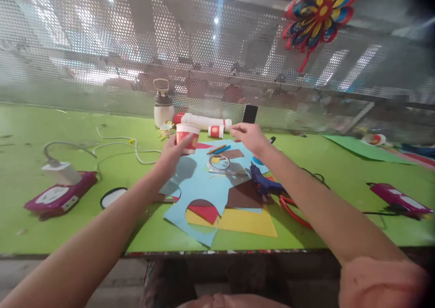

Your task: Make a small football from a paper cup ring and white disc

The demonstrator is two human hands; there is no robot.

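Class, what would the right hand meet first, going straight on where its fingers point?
Probably the small red-and-white paper cup that nobody holds, just left of the fingertips. Depth is unclear, though: the right hand may pass over it instead.

Just one cam here, worn on the head, looking forward and down over a bright green flat tabletop (pixel 299 140), its near edge toward 6 o'clock. The bare left hand (pixel 171 156) and bare right hand (pixel 249 136) sat about arm's reach out, mid-view. A grey perforated metal screen (pixel 204 50) filled 10 to 2 o'clock, farther off.
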